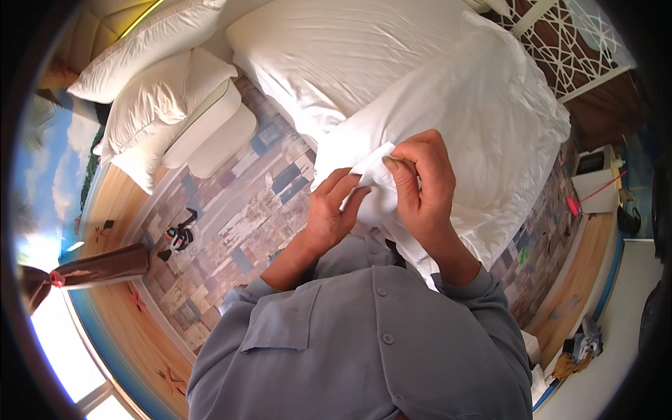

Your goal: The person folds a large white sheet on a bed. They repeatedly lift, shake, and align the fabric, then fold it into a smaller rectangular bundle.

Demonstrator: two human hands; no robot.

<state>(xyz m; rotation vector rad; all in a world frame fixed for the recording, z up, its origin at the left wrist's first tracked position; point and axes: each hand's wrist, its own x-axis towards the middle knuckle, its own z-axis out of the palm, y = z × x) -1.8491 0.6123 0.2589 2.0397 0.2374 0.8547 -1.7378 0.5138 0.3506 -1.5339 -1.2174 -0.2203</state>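
Observation:
My left hand (336, 207) pinches the edge of a white cloth (379, 202) between thumb and fingers. Close to its right, my right hand (428, 184) grips the same cloth near a folded corner, thumb and forefinger together. Both hands are raised in front of my chest, over the near edge of the bed. Rumpled white bedding (472, 110) lies beyond them on the bed, and the cloth hangs down from my fingers towards it. Whether the cloth is part of this bedding I cannot tell. A smoother white sheet (336, 47) covers the far left part of the bed.
White pillows (152, 100) are piled on a pale padded seat (223, 139) at the upper left. A small black and white object (179, 236) lies on the patterned floor (252, 210). A white lattice screen (569, 47) stands beyond the bed; a white cabinet (596, 184) is at the right.

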